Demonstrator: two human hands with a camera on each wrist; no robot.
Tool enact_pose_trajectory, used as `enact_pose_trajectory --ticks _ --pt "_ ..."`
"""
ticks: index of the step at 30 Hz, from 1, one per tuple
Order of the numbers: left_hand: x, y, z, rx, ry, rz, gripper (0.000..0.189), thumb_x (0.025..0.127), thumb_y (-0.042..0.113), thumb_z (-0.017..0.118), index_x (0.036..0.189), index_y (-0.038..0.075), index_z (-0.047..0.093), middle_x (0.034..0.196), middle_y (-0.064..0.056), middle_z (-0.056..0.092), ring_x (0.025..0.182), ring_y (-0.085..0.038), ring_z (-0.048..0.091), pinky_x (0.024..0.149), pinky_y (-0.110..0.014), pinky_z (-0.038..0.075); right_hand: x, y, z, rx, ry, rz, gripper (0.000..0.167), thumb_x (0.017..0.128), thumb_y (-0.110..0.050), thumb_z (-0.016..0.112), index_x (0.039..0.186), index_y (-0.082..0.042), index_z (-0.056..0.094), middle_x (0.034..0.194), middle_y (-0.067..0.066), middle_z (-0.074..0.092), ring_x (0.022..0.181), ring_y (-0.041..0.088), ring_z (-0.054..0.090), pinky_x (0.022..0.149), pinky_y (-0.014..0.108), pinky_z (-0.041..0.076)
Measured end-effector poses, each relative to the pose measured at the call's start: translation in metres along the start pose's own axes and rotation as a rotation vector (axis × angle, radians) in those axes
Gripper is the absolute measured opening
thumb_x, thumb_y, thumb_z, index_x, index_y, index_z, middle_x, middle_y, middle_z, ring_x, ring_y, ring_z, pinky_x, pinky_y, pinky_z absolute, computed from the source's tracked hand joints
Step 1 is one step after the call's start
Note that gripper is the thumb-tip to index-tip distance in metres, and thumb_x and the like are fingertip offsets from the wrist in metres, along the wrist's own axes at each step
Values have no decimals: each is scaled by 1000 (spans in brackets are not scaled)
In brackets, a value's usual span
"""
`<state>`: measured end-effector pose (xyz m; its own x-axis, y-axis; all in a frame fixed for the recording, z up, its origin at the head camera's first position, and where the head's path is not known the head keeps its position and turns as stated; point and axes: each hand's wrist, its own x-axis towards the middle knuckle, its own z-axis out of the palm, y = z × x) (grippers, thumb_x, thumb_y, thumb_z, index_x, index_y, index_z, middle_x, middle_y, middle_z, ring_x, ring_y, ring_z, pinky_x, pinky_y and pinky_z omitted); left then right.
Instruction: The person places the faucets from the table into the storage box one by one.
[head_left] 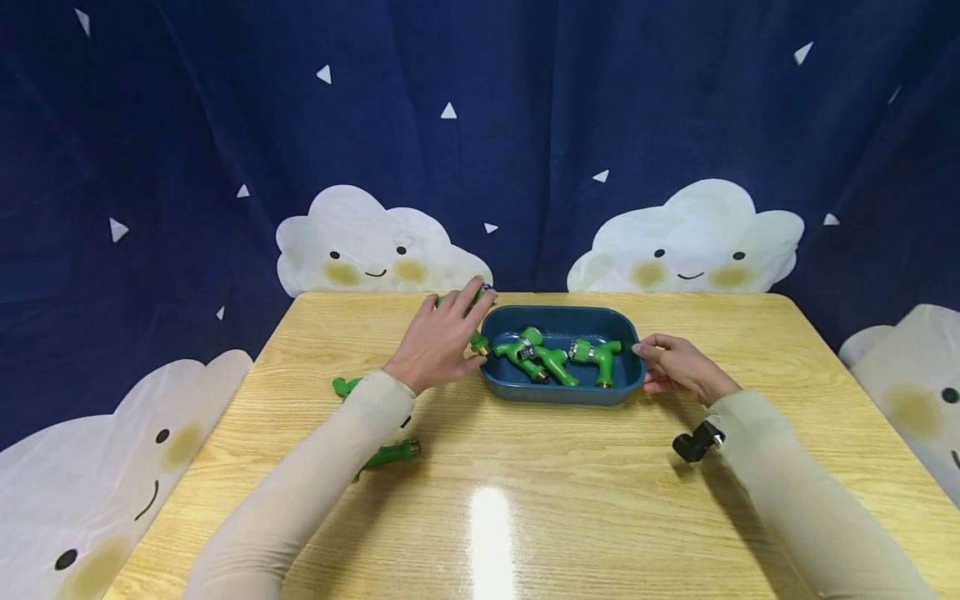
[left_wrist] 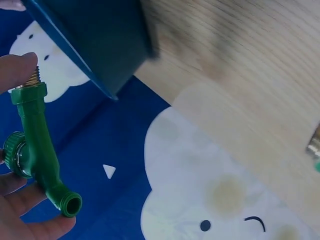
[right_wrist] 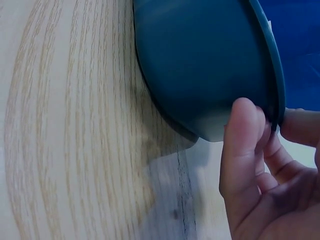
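Observation:
My left hand (head_left: 444, 340) holds a green plastic tap (left_wrist: 39, 135) beside the left end of a dark blue tub (head_left: 558, 394). In the left wrist view its thumb presses the brass threaded end, while the fingers lie round the knob and spout. The palm hides much of this tap in the head view. At the tub's right end, my right hand (head_left: 684, 367) pinches the rim between thumb and fingers. Three green taps lie in the tub, among them one at the right (head_left: 604, 353) and one in the middle (head_left: 557, 364).
Two more green taps lie on the wooden table left of the tub, one farther back (head_left: 345, 386) and one nearer (head_left: 396, 452), both partly behind the left forearm. A dark blue curtain (head_left: 517, 150) with white clouds hangs behind the table.

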<state>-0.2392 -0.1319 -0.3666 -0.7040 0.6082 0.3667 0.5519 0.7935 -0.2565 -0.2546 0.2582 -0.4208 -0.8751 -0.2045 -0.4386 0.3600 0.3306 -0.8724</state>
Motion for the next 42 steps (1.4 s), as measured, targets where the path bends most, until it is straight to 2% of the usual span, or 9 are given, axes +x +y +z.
enact_pose_trajectory --ticks 13,21,30,36,42 --pt "15 25 -7 -22 54 97 100 76 59 76 154 15 31 160 -12 32 124 -28 58 98 -51 50 -2 -1 1 -5 0 -7 31 105 -32 47 117 -3 47 69 -6 59 60 7 62 65 27 60" --pt "28 40 -6 -31 43 139 98 76 58 76 153 15 33 160 -12 32 126 -28 57 96 -51 50 0 2 1 -1 -3 -19 32 106 -31 46 118 -1 46 69 -6 59 60 7 62 65 27 60" --pt "42 52 4 -63 -11 172 99 78 57 76 154 15 29 162 -12 29 127 -29 58 97 -53 50 1 2 0 -17 18 -12 33 106 -30 46 120 -1 46 69 -6 57 60 7 61 65 27 60" --pt "48 56 11 -76 -46 188 101 79 58 75 156 15 26 162 -11 29 127 -27 58 97 -52 51 0 2 -1 -43 18 -33 32 105 -31 47 117 -2 47 69 -6 56 61 6 60 64 27 59" --pt "50 57 16 -93 -42 191 100 78 57 75 156 16 28 160 -11 32 125 -27 59 95 -50 52 1 1 0 -59 15 -53 30 106 -28 45 117 0 46 70 -6 55 61 5 59 64 26 59"
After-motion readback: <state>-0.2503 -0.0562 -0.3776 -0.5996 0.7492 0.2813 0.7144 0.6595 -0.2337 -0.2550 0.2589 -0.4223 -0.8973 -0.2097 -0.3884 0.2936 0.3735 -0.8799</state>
